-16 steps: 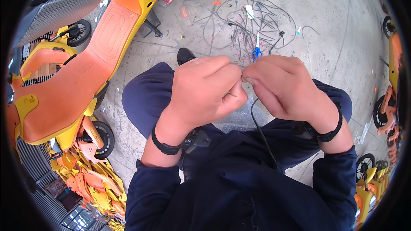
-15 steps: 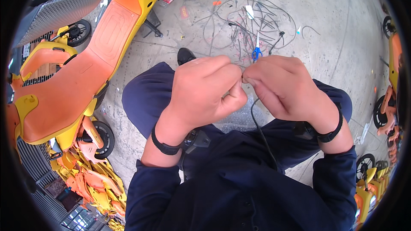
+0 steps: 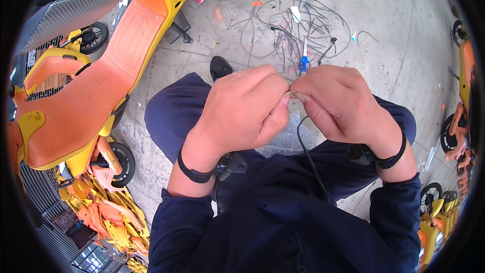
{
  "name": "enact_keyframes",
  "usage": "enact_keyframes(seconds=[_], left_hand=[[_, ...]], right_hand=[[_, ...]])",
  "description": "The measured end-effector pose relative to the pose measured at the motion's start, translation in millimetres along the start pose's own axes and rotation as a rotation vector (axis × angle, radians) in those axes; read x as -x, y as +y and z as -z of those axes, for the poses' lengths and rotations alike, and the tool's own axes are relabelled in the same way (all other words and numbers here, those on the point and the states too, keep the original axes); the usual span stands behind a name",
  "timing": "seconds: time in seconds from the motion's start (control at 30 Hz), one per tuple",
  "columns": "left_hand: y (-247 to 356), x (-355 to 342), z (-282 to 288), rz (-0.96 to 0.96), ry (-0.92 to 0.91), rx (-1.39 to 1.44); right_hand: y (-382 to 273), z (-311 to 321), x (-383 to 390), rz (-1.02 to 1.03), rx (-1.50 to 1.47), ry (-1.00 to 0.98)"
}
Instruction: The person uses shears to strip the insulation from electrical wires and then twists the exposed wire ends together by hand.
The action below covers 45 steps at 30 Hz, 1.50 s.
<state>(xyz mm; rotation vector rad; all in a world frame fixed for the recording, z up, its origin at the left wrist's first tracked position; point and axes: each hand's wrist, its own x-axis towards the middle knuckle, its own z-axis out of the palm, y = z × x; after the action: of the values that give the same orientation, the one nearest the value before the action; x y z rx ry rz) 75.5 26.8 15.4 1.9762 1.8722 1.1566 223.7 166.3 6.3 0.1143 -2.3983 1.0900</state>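
The handling of the dark cable (image 3: 301, 142) looks under way and unfinished: it is in hand, not laid down, and what is done at its upper end is hidden. From the hands it drops in front of the clear plastic sheet (image 3: 280, 142), toward the sheet's right edge, to the lap (image 3: 275, 177). The right hand (image 3: 341, 103) appears to have it in a pinching grip; the left hand's (image 3: 245, 108) grip is clenched, on what cannot be told. Since the earlier frame, the left fingertips have shifted rightward, baring the thumbnail
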Motion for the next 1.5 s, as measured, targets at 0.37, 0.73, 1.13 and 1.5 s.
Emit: enact_keyframes(seconds=[0.37,0.73,1.13,1.5], left_hand=[[-1.9,-0.7,-4.5,-0.075,0.052,-0.096],[0.1,1.1,-2.9,-0.035,0.105,0.168],[1.1,-1.0,-2.5,-0.06,0.074,0.114],[2.7,1.6,-1.2,-0.01,0.069,0.27]], right_hand=[[1.1,-3.1,2.5,0.006,0.025,0.023],[-5.8,-2.5,0.6,-0.023,-0.212,0.062],[-4.2,4.9,1.3,-0.003,-0.129,-0.023],[-7.0,9.3,-1.5,-0.01,-0.243,-0.048]])
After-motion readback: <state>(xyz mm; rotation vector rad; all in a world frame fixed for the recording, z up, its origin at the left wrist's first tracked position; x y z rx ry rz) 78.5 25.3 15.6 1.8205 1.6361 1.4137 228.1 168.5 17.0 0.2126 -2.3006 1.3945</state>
